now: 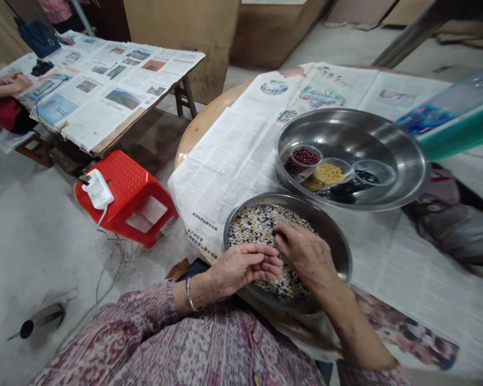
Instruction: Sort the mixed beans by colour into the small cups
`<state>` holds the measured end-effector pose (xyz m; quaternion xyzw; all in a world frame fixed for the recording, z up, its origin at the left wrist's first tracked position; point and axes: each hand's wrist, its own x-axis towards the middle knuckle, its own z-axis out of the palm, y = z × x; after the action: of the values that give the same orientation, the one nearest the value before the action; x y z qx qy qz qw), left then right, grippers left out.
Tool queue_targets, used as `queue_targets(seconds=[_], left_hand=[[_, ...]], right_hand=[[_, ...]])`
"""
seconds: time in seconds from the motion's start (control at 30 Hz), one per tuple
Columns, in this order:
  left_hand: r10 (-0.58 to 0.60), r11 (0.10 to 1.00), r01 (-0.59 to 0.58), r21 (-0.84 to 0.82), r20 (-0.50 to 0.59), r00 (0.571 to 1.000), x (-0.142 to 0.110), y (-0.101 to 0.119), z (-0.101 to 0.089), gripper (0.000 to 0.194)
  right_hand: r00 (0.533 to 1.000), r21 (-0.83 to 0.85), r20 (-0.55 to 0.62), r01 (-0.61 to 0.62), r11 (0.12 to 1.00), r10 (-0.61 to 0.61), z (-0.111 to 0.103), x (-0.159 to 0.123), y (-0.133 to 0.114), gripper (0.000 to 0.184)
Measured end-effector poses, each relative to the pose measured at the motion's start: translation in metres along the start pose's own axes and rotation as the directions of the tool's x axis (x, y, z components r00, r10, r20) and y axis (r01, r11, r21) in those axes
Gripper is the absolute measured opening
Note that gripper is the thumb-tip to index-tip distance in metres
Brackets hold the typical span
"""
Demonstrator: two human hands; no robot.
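A steel basin [348,260] near my body holds a layer of mixed white grains and red, yellow and black beans [254,222]. Over its left part is my left hand [245,267], palm turned up and slightly cupped, fingers stretched out; nothing shows in the palm. My right hand [301,251] is above the mix, its fingertips pinched together; what is between them is hidden. Behind stands a larger steel basin [402,161] with clear cups of red beans [305,156], yellow beans [328,173] and black beans [365,177].
Newspaper [225,166] covers the round table [203,126]. A clear and green bottle-like object [459,123] and a grey bag [459,225] lie at right. A red stool [132,193] bears a power strip [99,188]. Another person's hands [18,81] rest at the far-left table [100,91].
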<state>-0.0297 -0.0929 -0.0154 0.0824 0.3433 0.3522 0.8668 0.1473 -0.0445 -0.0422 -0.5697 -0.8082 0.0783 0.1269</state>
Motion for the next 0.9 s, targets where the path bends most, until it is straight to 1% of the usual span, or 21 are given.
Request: queue_targets(seconds=[0.07, 0.23, 0.47, 0.53, 0.67, 0.73, 0.83, 0.87, 0.9], left_hand=[[-0.005, 1.0, 0.005, -0.003, -0.001, 1.0, 0.0, 0.001, 0.0, 0.011], [-0.013, 1.0, 0.013, -0.011, 0.014, 1.0, 0.0, 0.001, 0.0, 0.011], [-0.021, 0.999, 0.022, -0.026, 0.026, 0.999, 0.0, 0.001, -0.001, 0.013], [-0.019, 0.999, 0.02, -0.026, 0.028, 0.999, 0.0, 0.001, -0.001, 0.013], [-0.011, 1.0, 0.012, -0.024, 0.035, 0.999, 0.0, 0.0, -0.001, 0.012], [0.0, 1.0, 0.001, -0.019, 0.016, 1.0, 0.001, 0.0, -0.001, 0.012], [0.022, 1.0, -0.023, -0.018, -0.058, 0.998, 0.003, -0.001, 0.001, 0.012], [0.025, 0.999, -0.027, -0.022, -0.078, 0.997, 0.004, -0.002, 0.003, 0.013], [0.029, 0.999, -0.032, -0.026, -0.092, 0.995, 0.004, -0.002, 0.004, 0.016]], right_hand=[[1.0, -0.005, -0.015, -0.016, 1.0, 0.016, -0.001, -0.001, -0.002, 0.02], [0.993, -0.031, -0.053, -0.104, 0.994, 0.102, -0.002, -0.003, -0.005, 0.017], [0.998, -0.012, -0.006, -0.06, 0.998, 0.06, 0.002, -0.001, -0.004, 0.022], [0.997, -0.016, -0.005, -0.073, 0.997, 0.073, 0.002, 0.0, -0.004, 0.021], [0.993, 0.0, -0.038, -0.113, 0.994, 0.112, 0.0, 0.0, -0.005, 0.02], [0.989, 0.031, -0.057, -0.133, 0.991, 0.134, -0.004, -0.002, -0.006, 0.021], [0.965, 0.152, -0.089, -0.231, 0.961, 0.246, -0.014, -0.007, -0.007, 0.022], [0.959, 0.226, -0.066, -0.255, 0.94, 0.276, -0.017, -0.01, -0.007, 0.023], [0.959, 0.314, -0.012, -0.265, 0.912, 0.283, -0.02, -0.012, -0.007, 0.023]])
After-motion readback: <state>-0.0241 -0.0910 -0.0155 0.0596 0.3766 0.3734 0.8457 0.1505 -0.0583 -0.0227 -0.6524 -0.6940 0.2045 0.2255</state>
